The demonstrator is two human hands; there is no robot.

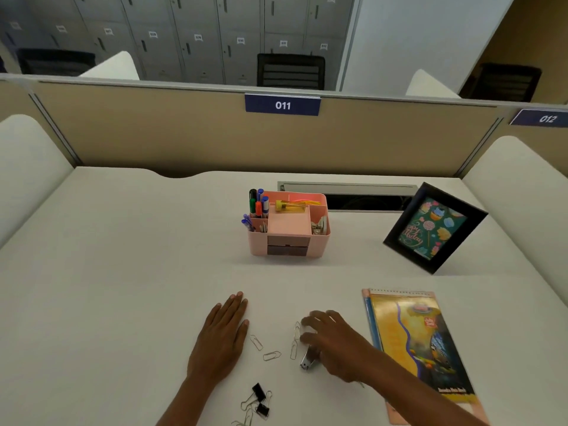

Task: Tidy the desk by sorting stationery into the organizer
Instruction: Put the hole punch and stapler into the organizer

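Centrally on the white surface stands the pink organizer: markers and pens upright in its left compartments, a yellow item lying in a rear one, metal clips at right. Left hand lies flat, fingers straight, holding nothing; right hand, blurred, hovers with bent fingers over loose paper clips and part-covers a small metal tool, and whether it grips anything cannot be told. Binder clips sit among clips cut off by the bottom edge; notebook cover text is unreadable; partition tags read "011" and "012".
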